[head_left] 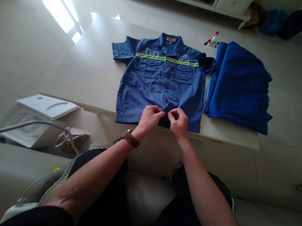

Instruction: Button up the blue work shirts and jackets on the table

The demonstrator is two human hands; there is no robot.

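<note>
- The shirt (148,87) lay face up on the worktop (91,60), its collar (170,43) away from the person and its hem along the near edge, just in front of the knees.
- Both hands met at the bottom of the shirt's front opening. The left hand (150,118) had its thumb and forefinger pinched narrow on one side of the opening; the right hand (179,124) pinched the other side in the same way, with only a slight gap between the two sets of fingertips.
- The fingers seemed to hold the cloth of the front edges; whether a button sat between them was too small to tell.
- A dark round button (165,101) showed on the front just above the hands, and the two halves of the yellow stripe (182,62) nearly lined up across the chest.
- The step in hand looked, as a judgement, like working the lowest fastening near the hem.
- The next move probably called for small, precise fingertip work: one side kept steady, the other brought over it, without dragging the front crooked.
- The folded blue cloth (241,86) lay just beside the shirt on the right, with neither hand on it.
</note>
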